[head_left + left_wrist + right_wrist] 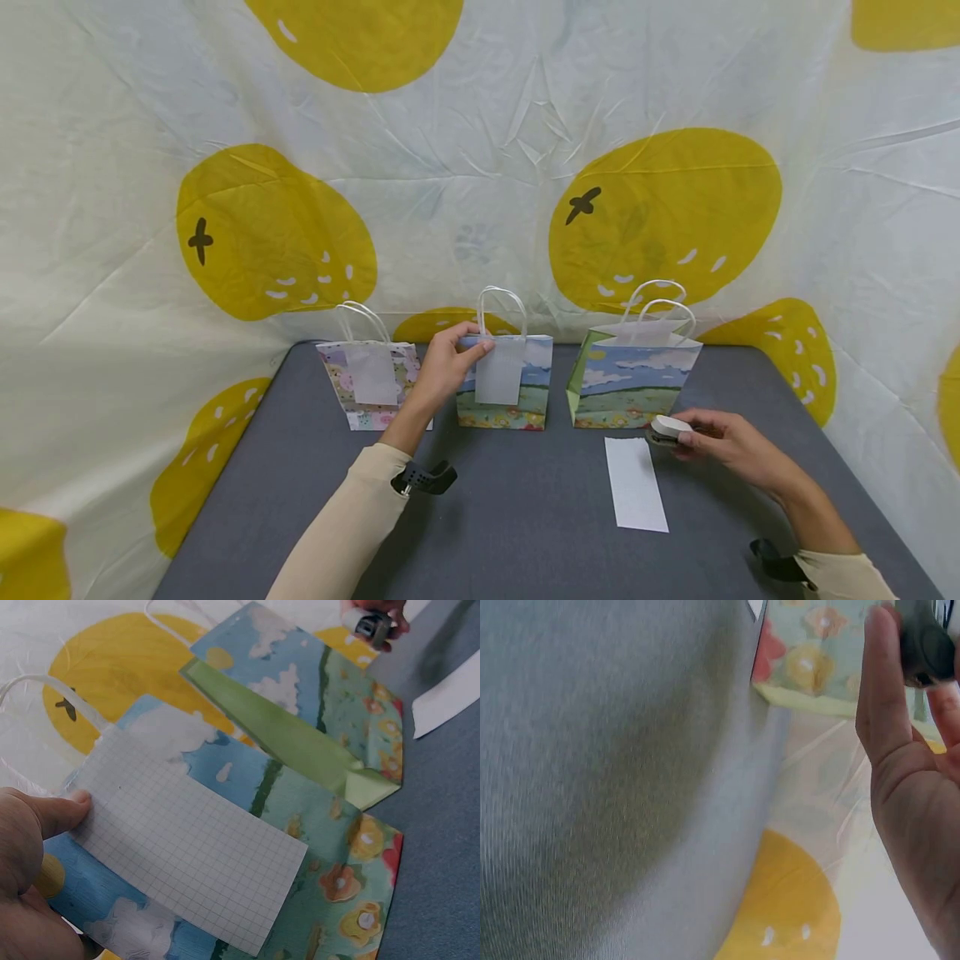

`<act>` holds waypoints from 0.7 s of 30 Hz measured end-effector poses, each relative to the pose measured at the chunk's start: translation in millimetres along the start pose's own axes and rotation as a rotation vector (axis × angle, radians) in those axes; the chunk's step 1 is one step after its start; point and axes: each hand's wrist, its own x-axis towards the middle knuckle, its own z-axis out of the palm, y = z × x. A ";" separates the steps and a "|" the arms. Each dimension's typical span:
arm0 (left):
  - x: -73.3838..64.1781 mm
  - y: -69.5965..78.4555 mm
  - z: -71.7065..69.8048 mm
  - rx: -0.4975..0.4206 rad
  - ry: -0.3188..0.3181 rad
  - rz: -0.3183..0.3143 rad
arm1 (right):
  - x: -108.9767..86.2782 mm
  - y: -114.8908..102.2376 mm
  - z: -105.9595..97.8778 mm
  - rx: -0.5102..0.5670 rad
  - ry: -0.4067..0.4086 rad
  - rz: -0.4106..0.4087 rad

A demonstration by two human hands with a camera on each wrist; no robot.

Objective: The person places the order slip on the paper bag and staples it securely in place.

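The middle paper gift bag (pixel 536 404), printed with painterly clouds and flowers, stands on the grey, finely ribbed bench (pixel 525 517). The left hand (pixel 448 360) has a narrow grip, pinching this bag's top edge together with a rectangular grid-paper slip (pixel 498 379) lying against its front. To the middle bag's right, the right hand (pixel 727 446) grips a compact stapler (pixel 670 425), white and rounded on top, dark beneath. Also right of it are a matching meadow-print bag (pixel 637 387) with a green side and, nearer the person, a flat white paper strip (pixel 636 485). To its left, a pink-patterned bag (pixel 341 379) bears a white slip (pixel 372 375).
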 end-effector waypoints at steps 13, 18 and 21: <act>-0.1 0.8 -0.2 -0.002 0.001 -0.001 | 2.9 -14.7 13.6 -0.026 0.095 0.075; 0.3 0.7 -0.2 -0.005 0.001 -0.004 | 3.7 -17.8 17.2 -0.045 0.121 0.091; 0.7 0.1 -0.3 -0.002 0.002 -0.003 | 5.2 -21.3 18.4 -0.038 0.117 0.105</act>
